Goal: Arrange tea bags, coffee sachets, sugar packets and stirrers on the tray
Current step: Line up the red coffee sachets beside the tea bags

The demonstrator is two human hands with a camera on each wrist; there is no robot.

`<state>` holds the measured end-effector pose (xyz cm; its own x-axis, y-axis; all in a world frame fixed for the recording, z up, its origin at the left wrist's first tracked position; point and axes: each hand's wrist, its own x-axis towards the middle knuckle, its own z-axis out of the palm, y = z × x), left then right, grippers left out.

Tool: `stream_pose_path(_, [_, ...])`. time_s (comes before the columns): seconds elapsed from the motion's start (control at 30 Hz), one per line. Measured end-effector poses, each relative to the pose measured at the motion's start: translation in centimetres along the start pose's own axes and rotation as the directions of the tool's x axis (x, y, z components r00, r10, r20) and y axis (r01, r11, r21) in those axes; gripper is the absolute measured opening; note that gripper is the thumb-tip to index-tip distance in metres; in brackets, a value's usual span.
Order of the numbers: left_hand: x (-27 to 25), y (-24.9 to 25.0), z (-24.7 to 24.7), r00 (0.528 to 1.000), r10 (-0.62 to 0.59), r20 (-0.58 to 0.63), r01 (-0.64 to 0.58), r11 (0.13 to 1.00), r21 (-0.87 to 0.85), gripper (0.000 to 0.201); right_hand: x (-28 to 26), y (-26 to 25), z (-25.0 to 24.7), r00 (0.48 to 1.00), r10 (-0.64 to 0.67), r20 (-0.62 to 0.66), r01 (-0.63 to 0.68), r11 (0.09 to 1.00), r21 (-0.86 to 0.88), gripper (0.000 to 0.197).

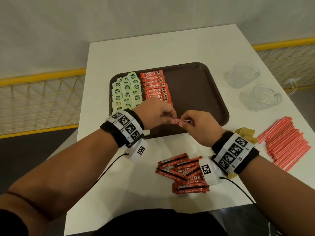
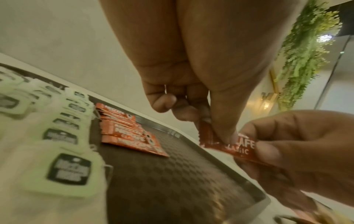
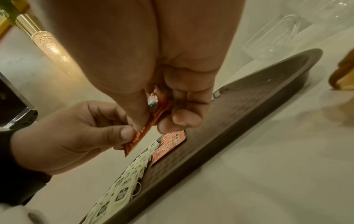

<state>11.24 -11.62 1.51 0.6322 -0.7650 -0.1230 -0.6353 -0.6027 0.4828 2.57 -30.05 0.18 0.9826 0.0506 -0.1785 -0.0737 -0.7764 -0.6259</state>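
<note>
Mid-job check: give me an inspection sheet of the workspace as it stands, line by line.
Surface: white table; brown tray on it, right half bare.
Job's things: tea bags in rows at tray's left; sachet column beside them; one sachet held over the tray's near edge; loose sachets on table near the person; stirrers piled right of tray; brown packets by the right wrist, kind unclear.
Clutter: two glass cups right of tray.
Grippers: left hand and right hand each pinch an end of the sachet.
Cables: black lead from each wrist camera.
Surroundings: yellow mesh railing, white wall.
</note>
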Motion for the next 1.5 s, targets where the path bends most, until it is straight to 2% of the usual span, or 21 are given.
stream_pose_path(0.07, [0.0,-1.2,-0.1,0.995,-0.093,-0.044,0.094,0.995,0.021,0.009,-0.1,0.3,0.5,1.0,0.027,-0.01,-0.027,0.999,0.034,0.019])
stream_pose_path(0.13, [0.3,-2.6,-0.4,0.974,-0.211,-0.079,0.216,0.975,0.055,0.009,-0.4,0.5,0.7,0.997,0.055,0.058,-0.058,0.997,0.054,0.03])
stream_pose_path(0.27, [1.3,-3.8,-0.4,0.944,-0.329,-0.033,0.33,0.935,0.129,0.004,-1.2,0.4,1.3,0.947,0.008,0.322,0.037,0.99,-0.134,0.032])
stream_pose_path(0.37, [2.2,-4.0,0.1,0.927,-0.374,0.019,0.362,0.91,0.202,0.003,-1.6,0.1,2.1,0.91,0.014,0.414,0.114,0.953,-0.281,0.04])
stream_pose_path(0.47, [2.9,-4.1,0.4,0.921,-0.39,0.022,0.369,0.886,0.282,0.007,-1.8,0.1,2.6,0.903,0.022,0.429,0.156,0.914,-0.375,0.036])
stream_pose_path(0.63, [3.9,-4.4,0.5,0.894,-0.448,0.018,0.421,0.852,0.312,0.012,-1.8,0.1,2.9,0.901,0.039,0.432,0.144,0.912,-0.384,0.02])
stream_pose_path(0.87, [5.1,-4.8,0.4,0.862,-0.506,0.019,0.47,0.814,0.341,0.016,-2.1,0.2,3.2,0.905,0.023,0.425,0.155,0.912,-0.38,0.018])
stream_pose_path(1.0, [3.8,-3.8,0.2,0.89,-0.449,-0.078,0.452,0.847,0.278,0.015,-2.5,0.7,2.4,0.931,-0.001,0.365,0.137,0.928,-0.347,0.021])
stream_pose_path(1.1, [1.5,-1.7,0.4,0.934,-0.329,-0.142,0.348,0.927,0.138,0.015,-2.8,1.4,1.7,0.945,0.018,0.328,0.082,0.954,-0.288,0.024])
stream_pose_path(1.17, [-0.1,0.1,0.9,0.963,-0.252,-0.091,0.257,0.965,0.058,0.016,-2.8,2.1,1.3,0.949,0.038,0.312,0.047,0.965,-0.259,0.015])
stream_pose_path(1.23, [-1.8,1.7,1.7,0.984,-0.174,0.024,0.174,0.985,0.011,0.014,-2.9,2.9,0.7,0.959,0.039,0.282,0.028,0.973,-0.229,0.009])
stream_pose_path(1.3, [-3.4,2.9,3.0,0.983,-0.098,0.153,0.101,0.995,-0.013,0.014,-3.0,3.4,0.0,0.959,0.032,0.281,0.017,0.986,-0.168,0.008])
stream_pose_path(1.43, [-5.7,4.4,5.7,0.911,-0.105,0.399,0.098,0.994,0.037,0.033,-3.5,3.8,-0.9,0.942,0.014,0.335,0.036,0.989,-0.143,0.018])
stream_pose_path(1.5, [-6.7,4.9,6.9,0.875,-0.132,0.466,0.094,0.99,0.104,0.039,-3.7,4.0,-1.0,0.94,-0.031,0.34,0.085,0.986,-0.145,0.022])
